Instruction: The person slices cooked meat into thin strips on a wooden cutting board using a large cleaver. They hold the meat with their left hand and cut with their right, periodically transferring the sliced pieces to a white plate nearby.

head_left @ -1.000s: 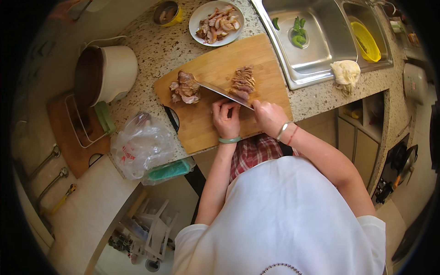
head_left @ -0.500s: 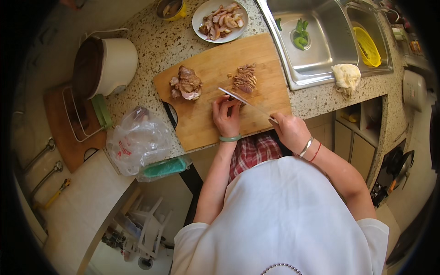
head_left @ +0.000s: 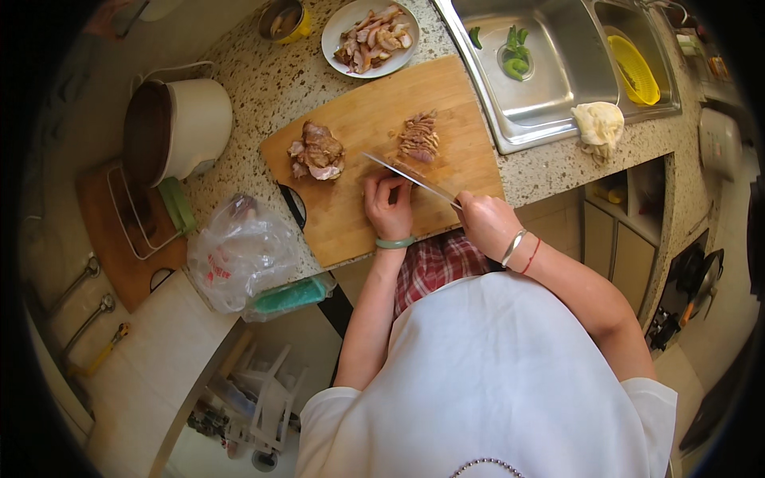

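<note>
My right hand [head_left: 488,223] grips the handle of a kitchen knife [head_left: 426,185], its blade slanting up and left across the wooden cutting board [head_left: 351,219]. Close against the blade, my left hand [head_left: 388,205] has its fingers curled down on a piece of cooked meat. That piece is mostly hidden by the fingers and the blade; only a thin brown strip shows along the blade's far side. Just beyond lies a row of thin meat slices [head_left: 419,137]. A larger chunk of cooked meat [head_left: 318,151] sits on the board's left part.
Behind the board stand a white plate [head_left: 329,49] of sliced meat and a yellow cup [head_left: 296,29]. At right is a steel sink [head_left: 550,88] with green peppers [head_left: 516,60] and a cloth [head_left: 599,127] on its edge. Leftward are a plastic bag [head_left: 243,255] and a white rice cooker [head_left: 199,119].
The knife has swung flatter, its tip moving left over my left fingers, and my right hand has shifted slightly left. The whole view has also shifted a little.
</note>
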A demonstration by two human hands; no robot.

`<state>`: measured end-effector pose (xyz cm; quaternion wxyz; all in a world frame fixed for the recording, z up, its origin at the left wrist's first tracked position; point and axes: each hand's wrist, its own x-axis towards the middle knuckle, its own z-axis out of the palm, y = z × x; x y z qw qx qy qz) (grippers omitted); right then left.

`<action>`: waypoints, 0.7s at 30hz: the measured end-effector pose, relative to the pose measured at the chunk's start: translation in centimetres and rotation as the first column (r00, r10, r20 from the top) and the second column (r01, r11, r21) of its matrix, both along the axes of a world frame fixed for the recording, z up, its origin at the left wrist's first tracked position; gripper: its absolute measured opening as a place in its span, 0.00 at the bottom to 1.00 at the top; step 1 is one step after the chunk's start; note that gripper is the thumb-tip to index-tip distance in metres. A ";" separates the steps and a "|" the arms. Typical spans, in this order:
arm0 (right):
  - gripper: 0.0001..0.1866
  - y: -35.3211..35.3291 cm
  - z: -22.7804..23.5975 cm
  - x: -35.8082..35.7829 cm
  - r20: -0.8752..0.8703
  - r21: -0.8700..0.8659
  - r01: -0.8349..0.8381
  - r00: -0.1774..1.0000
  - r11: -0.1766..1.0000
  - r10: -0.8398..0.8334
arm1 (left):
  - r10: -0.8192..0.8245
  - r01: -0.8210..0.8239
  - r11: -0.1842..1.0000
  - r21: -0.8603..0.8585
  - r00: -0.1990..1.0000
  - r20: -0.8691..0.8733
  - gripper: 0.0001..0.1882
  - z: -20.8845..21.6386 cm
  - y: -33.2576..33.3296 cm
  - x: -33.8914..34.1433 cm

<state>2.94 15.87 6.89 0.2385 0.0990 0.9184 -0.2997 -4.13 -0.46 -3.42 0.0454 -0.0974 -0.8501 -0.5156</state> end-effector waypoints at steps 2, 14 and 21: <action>0.03 -0.3 -0.1 -0.7 -0.003 -0.003 0.007 1.000 1.000 -0.007 | -0.010 0.010 1.000 -0.003 1.000 -0.004 0.07 0.0 0.0 0.0; 0.06 -0.6 -3.9 -1.6 -0.154 0.018 -0.002 0.988 1.000 0.005 | -0.039 0.039 0.999 -0.004 0.999 -0.014 0.07 0.0 -0.4 -0.2; 0.07 2.4 -2.2 1.4 -0.132 0.035 0.072 0.989 0.997 -0.067 | 0.005 -0.005 1.000 0.017 1.000 -0.024 0.08 0.6 0.3 0.1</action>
